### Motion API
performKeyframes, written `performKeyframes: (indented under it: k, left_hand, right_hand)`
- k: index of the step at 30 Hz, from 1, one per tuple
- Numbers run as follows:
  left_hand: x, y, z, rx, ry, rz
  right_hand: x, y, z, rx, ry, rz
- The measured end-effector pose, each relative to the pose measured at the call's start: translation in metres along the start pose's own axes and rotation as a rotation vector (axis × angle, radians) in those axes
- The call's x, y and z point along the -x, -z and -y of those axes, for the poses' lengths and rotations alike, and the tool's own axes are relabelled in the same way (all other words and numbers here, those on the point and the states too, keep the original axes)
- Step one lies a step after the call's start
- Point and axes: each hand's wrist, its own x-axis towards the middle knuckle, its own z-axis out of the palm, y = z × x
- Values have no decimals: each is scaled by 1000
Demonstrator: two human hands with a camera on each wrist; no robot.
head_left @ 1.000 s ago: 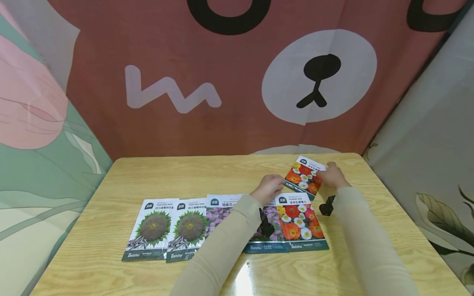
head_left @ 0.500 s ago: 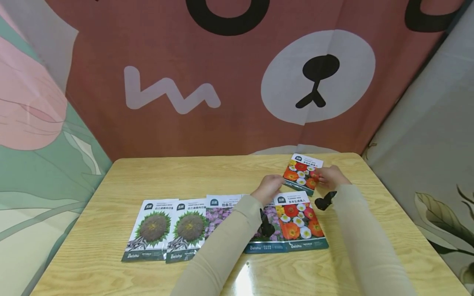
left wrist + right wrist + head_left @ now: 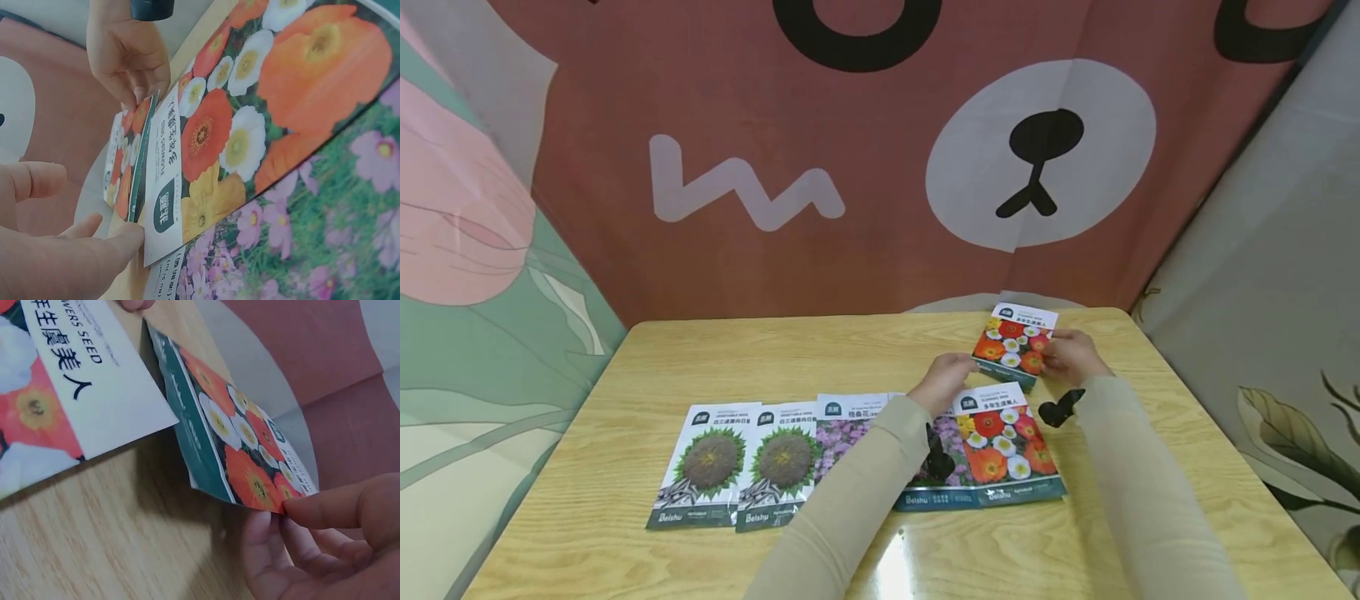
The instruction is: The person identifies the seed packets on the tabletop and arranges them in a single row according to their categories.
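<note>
In the head view my right hand pinches the right edge of a poppy seed packet between thumb and fingers, holding it tilted up near the table's back edge. The right wrist view shows the thumb on the packet's printed face. My left hand is by this packet's lower left corner. Its fingers are spread in the left wrist view, a fingertip close to the packets' edges; contact is unclear. Below lies a second poppy packet, overlapping a pink cosmos packet partly hidden by my left forearm.
Two sunflower seed packets lie at the left of the row, beside another cosmos packet. The wooden table ends at a curtain with a bear print. A black wrist device sits by each cuff.
My right hand has straightened the held poppy packet and tipped it more upright, slightly farther back. The lying poppy packet has turned a little, its top edge shifting up. The left hand stays nearly still.
</note>
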Motion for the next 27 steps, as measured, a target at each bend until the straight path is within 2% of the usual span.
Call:
performKeyframes:
  k: [7, 12, 16, 19, 23, 27]
  left_hand:
    - [6, 2, -4, -120, -42, -26]
    - [4, 0, -2, -146, -57, -52]
    - [6, -4, -1, -173, -79, -68]
    - [11, -7, -1, -174, -97, -44]
    - [16, -11, 0, -131, -118, 14]
    - [22, -18, 1, -125, -129, 25]
  right_hand:
    - [8, 1, 7, -41, 28, -49]
    - [9, 11, 3, -58, 35, 26]
    - [10, 20, -2, -7, 34, 93]
    - [9, 25, -7, 23, 41, 144]
    - [9, 34, -11, 34, 47, 213]
    - [10, 43, -14, 54, 50, 264]
